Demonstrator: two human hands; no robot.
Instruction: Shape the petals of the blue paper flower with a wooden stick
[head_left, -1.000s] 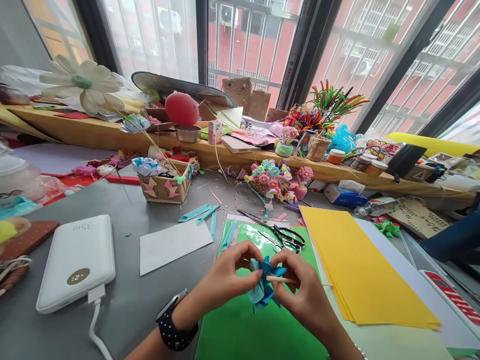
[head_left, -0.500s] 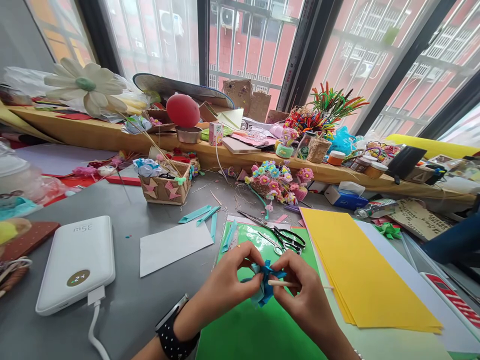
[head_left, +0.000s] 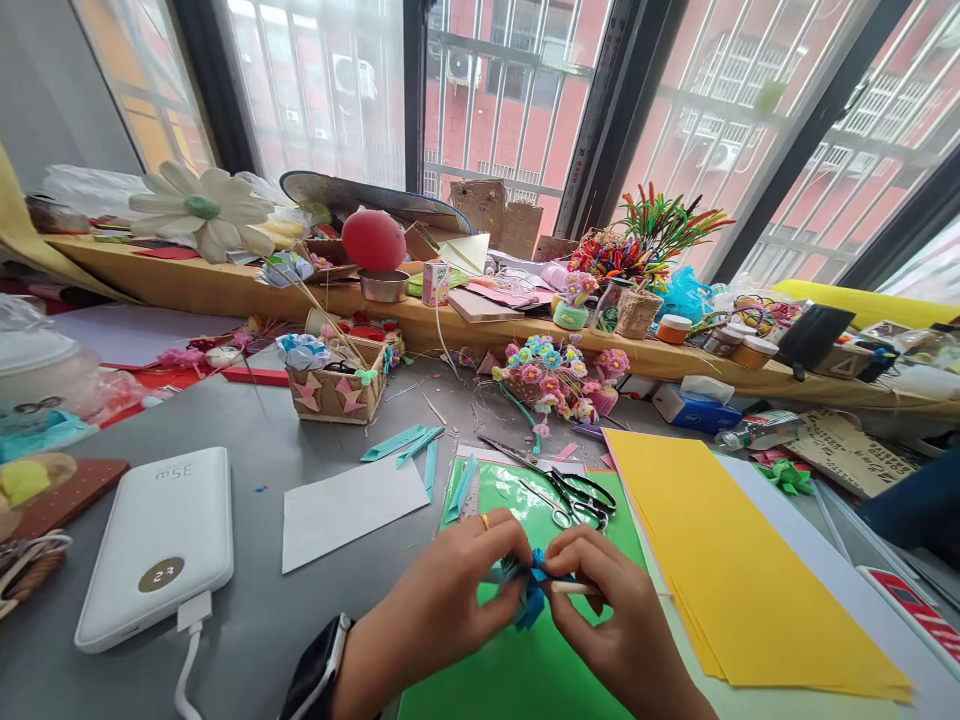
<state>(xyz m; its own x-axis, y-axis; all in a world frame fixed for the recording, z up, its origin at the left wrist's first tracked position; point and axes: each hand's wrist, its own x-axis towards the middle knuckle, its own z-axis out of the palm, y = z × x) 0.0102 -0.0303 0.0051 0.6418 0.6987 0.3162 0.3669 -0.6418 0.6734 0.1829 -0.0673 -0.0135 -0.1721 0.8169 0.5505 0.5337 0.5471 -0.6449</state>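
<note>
Blue paper flower (head_left: 534, 590) sits at 6 o'clock in the view, just above the green sheet (head_left: 495, 680) on the grey surface (head_left: 262, 600). The left hand (head_left: 442, 600) pinches its bunched petals with closed fingers. The right hand (head_left: 615, 625) clamps its fingers on a thin stick (head_left: 576, 588) whose tip meets the flower. The petals look folded already, but I cannot tell whether the stick is fixed in. Scissors (head_left: 570, 490) lie at 12 o'clock of it, yellow paper (head_left: 712, 560) at 3 and teal strips (head_left: 405, 442) at 11.

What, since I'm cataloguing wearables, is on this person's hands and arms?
The left hand wears a thin gold ring, and a dark-banded smartwatch sits at its wrist. The right hand shows no ring. Both forearms are unsleeved.
</note>
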